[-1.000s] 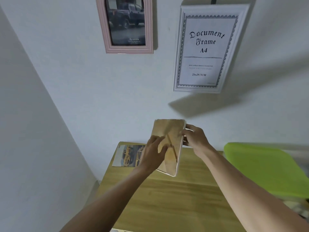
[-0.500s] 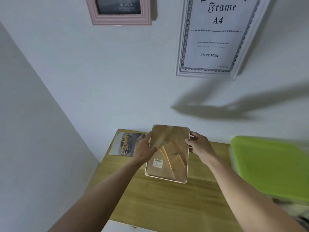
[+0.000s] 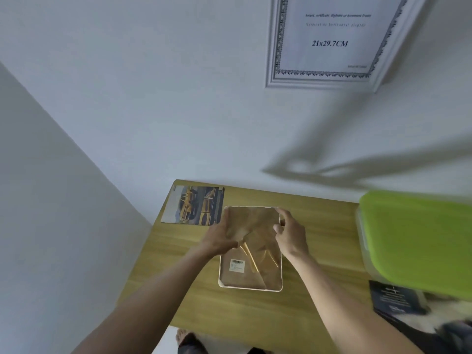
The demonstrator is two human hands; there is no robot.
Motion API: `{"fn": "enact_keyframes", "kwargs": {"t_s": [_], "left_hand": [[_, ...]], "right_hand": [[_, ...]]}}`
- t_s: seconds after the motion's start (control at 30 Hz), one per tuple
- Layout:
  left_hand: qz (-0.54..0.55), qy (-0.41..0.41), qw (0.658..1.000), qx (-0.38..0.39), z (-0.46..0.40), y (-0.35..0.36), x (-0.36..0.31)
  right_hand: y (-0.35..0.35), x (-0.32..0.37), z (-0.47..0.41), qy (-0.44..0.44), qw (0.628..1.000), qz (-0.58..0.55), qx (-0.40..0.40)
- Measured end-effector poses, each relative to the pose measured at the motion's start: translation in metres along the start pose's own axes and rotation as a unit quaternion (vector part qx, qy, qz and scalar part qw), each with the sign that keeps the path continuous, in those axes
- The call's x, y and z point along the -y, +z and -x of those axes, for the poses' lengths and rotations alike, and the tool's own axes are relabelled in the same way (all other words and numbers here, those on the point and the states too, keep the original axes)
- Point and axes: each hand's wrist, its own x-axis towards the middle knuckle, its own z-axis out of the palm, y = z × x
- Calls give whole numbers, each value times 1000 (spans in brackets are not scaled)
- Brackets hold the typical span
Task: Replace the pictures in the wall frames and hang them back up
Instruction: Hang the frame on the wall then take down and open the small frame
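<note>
On the left of the picture there is only grey-white wall (image 3: 102, 123). Low down, my bare left arm comes up from the bottom edge.

A little left of the middle, a printed photo of yellow cars (image 3: 195, 205) lies flat on the far left corner of the light wooden table (image 3: 319, 231). It is just beside the top left corner of the small white picture frame with a brown cardboard back (image 3: 251, 267), and I cannot tell if they touch.

That frame lies face down on the table, in the middle of the picture. Its brown back faces up at me. A small white sticker with a barcode (image 3: 237, 265) sits on the lower left of the back.

My left hand (image 3: 221, 238) rests on the upper left part of the frame. Its fingers are bent and press on the brown back. My right hand (image 3: 290, 232) is at the upper right edge of the frame. Its fingers are curled and pinch the edge there.

In the upper right, a big white document frame with printed paper inside (image 3: 329, 42) hangs on the wall, a bit tilted.

On the right edge, a clear plastic box with a bright green lid (image 3: 419, 238) stands by the table. Below it lies a dark booklet with white writing (image 3: 393, 297).
</note>
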Motion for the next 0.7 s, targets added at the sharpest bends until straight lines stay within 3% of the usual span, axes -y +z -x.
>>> {"fn": "enact_keyframes", "kwargs": {"t_s": [0.27,0.4,0.7], "left_hand": [[29,-45,998,37,-17,6,26],[38,-77,994,71,-22,3,35],[27,-64,993,96,-41,3,33]], "right_hand": [[34,-9,-3,89,992,51,69],[48,-4,-6,145,986,52,70],[47,-14,-14,230,969,52,73]]}}
